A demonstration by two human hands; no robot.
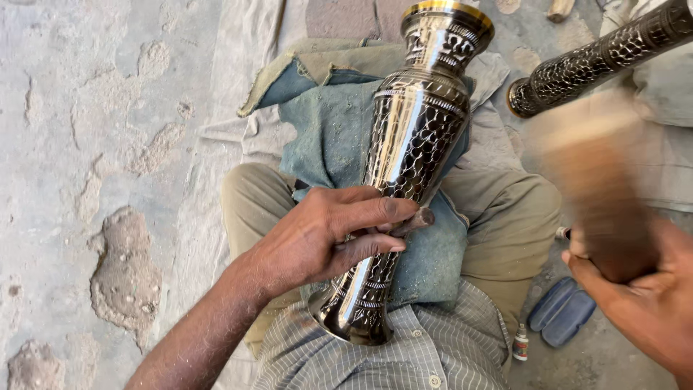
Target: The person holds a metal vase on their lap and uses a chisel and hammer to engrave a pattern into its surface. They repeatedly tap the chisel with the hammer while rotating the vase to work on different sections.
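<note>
A tall shiny metal vase (411, 144) with a dark engraved pattern and a brass rim lies across my lap on a blue cloth (325, 130). My left hand (325, 235) rests on the vase's lower part and holds a small metal chisel (415, 222) against it. At the right, my right hand (642, 296) grips a wooden mallet (595, 188), which is blurred by motion and raised beside the vase.
A second engraved dark vase (599, 61) lies at the upper right on cloth. A pair of blue slippers (561, 312) and a small bottle (520, 343) lie on the floor by my right leg. Rough, pitted concrete floor (94, 144) fills the left.
</note>
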